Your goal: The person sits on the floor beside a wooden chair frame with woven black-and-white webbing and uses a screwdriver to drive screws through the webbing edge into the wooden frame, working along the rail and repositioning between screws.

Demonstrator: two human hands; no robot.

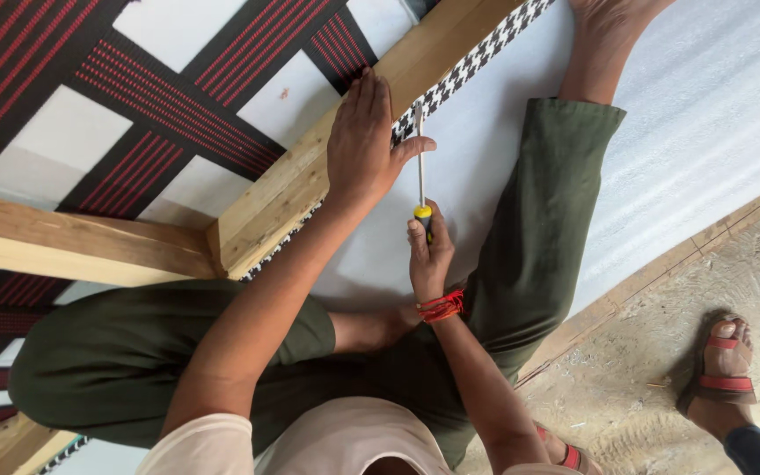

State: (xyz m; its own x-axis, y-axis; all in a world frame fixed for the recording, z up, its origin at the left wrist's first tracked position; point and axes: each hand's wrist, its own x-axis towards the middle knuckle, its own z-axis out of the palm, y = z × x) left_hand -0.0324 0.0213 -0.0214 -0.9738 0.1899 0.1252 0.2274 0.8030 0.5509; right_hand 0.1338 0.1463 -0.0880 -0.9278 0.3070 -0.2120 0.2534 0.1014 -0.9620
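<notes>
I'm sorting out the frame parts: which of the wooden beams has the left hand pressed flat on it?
The diagonal beam edged with black-and-white checked fabric, under the left hand. The other beam joins it from the left, untouched.

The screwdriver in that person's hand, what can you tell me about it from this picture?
The screwdriver has a long, thin, silvery metal shaft and a yellow and black handle, probably plastic. It points away from the person, its tip at the black-and-white checked fabric along the edge of the wooden beam. The right hand grips the handle, hiding most of it. The left hand lies flat on the beam, its thumb touching the shaft.
</notes>
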